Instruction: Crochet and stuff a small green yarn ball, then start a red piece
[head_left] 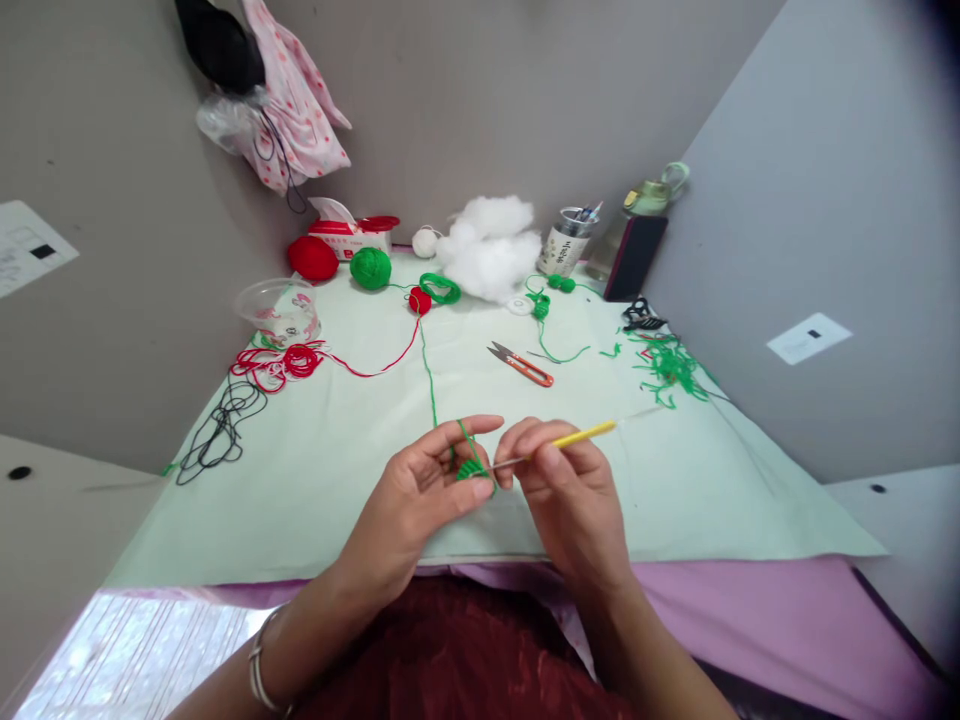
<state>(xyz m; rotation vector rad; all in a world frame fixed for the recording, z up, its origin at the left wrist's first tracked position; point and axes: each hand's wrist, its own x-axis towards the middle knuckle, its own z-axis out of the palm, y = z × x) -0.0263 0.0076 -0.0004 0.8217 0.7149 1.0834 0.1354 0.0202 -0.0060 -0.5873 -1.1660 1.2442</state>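
Observation:
Between the thumb and fingers of my left hand point(424, 485) is a small green crochet piece point(471, 469), with green yarn point(428, 370) looped over the raised index finger. That strand runs up the table towards the balls at the back. My right hand point(566, 490) grips a crochet hook point(585, 434) with a yellow handle, pen-fashion. Its thin metal shaft points left, and the tip meets the green piece; whether it sits inside a stitch I cannot tell. Above the hands lie orange-handled thread snips point(523, 365), blades pointing left.
White stuffing point(491, 250), a green yarn ball point(370, 268) and a red yarn ball point(313, 259) stand at the back. A clear plastic bowl point(281, 312) and red yarn point(300, 362) lie left. Green yarn scraps point(671, 368), a dark phone point(636, 258) and a pen holder point(568, 243) are right.

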